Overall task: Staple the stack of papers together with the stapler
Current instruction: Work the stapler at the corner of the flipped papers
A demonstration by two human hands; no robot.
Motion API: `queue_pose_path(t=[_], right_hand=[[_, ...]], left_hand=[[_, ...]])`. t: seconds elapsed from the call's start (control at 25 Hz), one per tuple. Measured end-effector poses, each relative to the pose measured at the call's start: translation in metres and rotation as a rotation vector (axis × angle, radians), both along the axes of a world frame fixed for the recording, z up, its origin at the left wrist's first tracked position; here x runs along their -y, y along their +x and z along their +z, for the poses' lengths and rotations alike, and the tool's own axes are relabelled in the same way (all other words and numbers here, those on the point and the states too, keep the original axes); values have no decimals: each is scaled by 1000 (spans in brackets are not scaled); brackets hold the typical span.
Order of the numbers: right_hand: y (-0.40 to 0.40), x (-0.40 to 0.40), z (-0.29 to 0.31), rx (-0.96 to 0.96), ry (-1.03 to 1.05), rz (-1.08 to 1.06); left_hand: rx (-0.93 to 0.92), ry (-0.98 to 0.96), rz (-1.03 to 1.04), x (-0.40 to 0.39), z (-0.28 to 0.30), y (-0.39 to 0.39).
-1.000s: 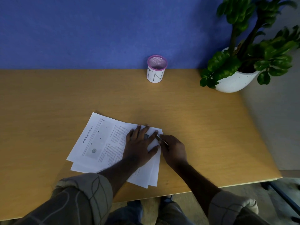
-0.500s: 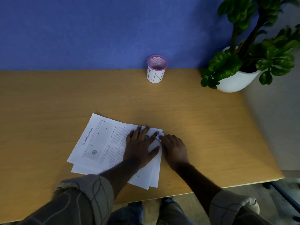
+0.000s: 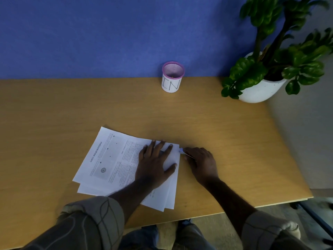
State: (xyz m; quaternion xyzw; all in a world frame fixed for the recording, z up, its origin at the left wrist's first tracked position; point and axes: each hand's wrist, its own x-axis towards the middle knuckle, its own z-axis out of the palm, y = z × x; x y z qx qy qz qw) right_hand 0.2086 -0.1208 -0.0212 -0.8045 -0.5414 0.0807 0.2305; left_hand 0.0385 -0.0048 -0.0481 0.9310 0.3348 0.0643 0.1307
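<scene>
Little has shifted against the earlier frames: the left hand (image 3: 155,165) remains flat on the stack of papers (image 3: 115,163), and the right hand (image 3: 201,163) has kept its station at the stack's right edge, with a thin metallic sliver showing again at its knuckles. Left hand: fingers straight and spread, pressing the sheets onto the table (image 3: 54,114). Right hand: fingers curled over a small object (image 3: 181,150), pale blue at its tip, presumably the stapler, though most of it is hidden. That tip sits at the stack's far right corner, just touching the paper edge. Stack's long axis runs left-right, slightly skewed, sheets fanned at the near edge. Judgement: the right hand is nearer the corner and positioned to staple there.
</scene>
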Motion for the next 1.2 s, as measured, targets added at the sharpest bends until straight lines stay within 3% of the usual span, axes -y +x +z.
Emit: queue_pose_path(t=[0.32,0.6,0.76,1.0,1.2], right_hand=[[11,-5,4,19,-79,-109],[2,-21,24,226,-189,-227],[-23,-33,31,260,-161,-136],[-40,-49,29,224,-344,-102],[-39,-55,36,341,-381,-5]], left_hand=[[-13,-4,21,0,1,2],[-15,3,20,1,2,2],[-4,-5,14,2,3,1],[-9,-9,7,2,2,1],[-6,-3,-3,1,3,1]])
